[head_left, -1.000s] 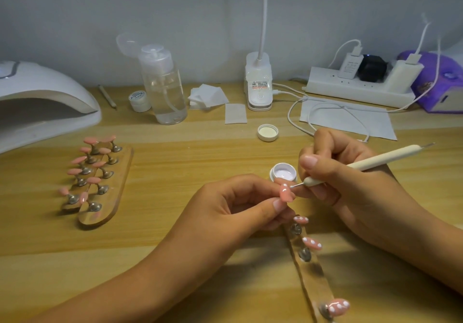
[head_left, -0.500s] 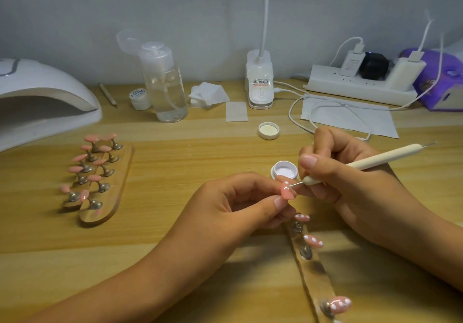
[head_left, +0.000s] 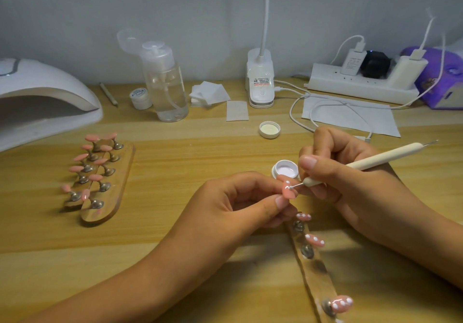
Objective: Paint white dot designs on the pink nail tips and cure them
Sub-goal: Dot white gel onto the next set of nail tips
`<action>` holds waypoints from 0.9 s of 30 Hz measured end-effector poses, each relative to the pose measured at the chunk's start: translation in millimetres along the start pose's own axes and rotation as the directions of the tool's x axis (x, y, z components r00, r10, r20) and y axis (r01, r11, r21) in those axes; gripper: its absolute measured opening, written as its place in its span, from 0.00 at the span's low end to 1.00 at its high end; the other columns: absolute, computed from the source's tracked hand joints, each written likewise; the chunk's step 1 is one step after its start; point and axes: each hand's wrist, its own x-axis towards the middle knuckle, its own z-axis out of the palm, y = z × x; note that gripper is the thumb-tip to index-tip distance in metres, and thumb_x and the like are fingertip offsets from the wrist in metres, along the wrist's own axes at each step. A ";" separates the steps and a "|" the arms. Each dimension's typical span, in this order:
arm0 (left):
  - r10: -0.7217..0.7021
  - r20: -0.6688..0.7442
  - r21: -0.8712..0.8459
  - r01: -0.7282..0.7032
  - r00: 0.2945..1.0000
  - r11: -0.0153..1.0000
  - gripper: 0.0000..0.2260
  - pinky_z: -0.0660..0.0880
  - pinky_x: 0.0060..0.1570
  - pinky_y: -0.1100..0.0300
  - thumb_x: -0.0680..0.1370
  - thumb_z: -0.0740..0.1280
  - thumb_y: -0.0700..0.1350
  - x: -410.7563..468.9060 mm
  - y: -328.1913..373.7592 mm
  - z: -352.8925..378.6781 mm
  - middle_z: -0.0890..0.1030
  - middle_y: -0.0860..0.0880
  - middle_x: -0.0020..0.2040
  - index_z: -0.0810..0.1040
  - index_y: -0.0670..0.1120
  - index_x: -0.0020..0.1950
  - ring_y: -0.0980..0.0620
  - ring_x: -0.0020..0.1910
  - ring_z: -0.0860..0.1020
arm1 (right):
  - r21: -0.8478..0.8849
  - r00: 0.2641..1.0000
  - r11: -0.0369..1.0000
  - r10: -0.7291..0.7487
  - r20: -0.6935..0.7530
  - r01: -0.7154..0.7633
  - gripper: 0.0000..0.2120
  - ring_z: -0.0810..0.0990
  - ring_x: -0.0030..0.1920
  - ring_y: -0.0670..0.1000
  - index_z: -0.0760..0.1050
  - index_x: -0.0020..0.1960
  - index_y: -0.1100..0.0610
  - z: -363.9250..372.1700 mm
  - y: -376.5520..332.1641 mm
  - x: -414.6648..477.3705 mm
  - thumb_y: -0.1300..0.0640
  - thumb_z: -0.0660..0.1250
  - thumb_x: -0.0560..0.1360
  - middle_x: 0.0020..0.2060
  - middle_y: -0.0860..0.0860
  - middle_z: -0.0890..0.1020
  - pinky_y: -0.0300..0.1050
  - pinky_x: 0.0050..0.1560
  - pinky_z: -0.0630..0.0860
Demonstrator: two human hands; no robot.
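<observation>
1. Your left hand (head_left: 235, 205) has its fingers (head_left: 273, 205) curled. Thumb and forefinger pinch 1 pink nail tip (head_left: 287, 193), held up above the surface (head_left: 175, 222).
2. Your right hand (head_left: 350, 185) grips the dotting tool (head_left: 380, 160) like a pen, fingers closed round its white shaft. The thin metal end touches the upper half of the held tip, just below 1 white dot.
3. The open pot of white gel (head_left: 285, 171) sits on the surface just behind the held tip, partly hidden by your right hand. Its lid (head_left: 269, 129) lies farther back, apart from it.
4. Below your hands, a wooden holder strip (head_left: 315, 275) carries 3 dotted tips (head_left: 315, 240). The topmost of them lies just under your left thumb.
5. Well to the left, more wooden holders (head_left: 110, 192) carry plain pink tips (head_left: 92, 138) on small metal stands.
6. The white curing lamp (head_left: 42, 97) stands at the far left, well apart from both hands.
</observation>
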 end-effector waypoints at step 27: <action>0.006 0.001 0.013 -0.006 1.000 1.000 0.07 0.77 0.42 0.67 0.70 0.69 0.43 0.4 0.3 0.6 0.85 0.43 0.42 0.84 0.43 0.45 0.51 0.45 0.84 | -0.011 1.000 1.000 -0.011 0.010 0.011 0.10 0.71 0.28 0.44 0.72 0.32 0.50 -0.3 -0.2 -0.2 0.56 0.70 0.69 0.27 0.50 0.73 0.31 0.32 0.71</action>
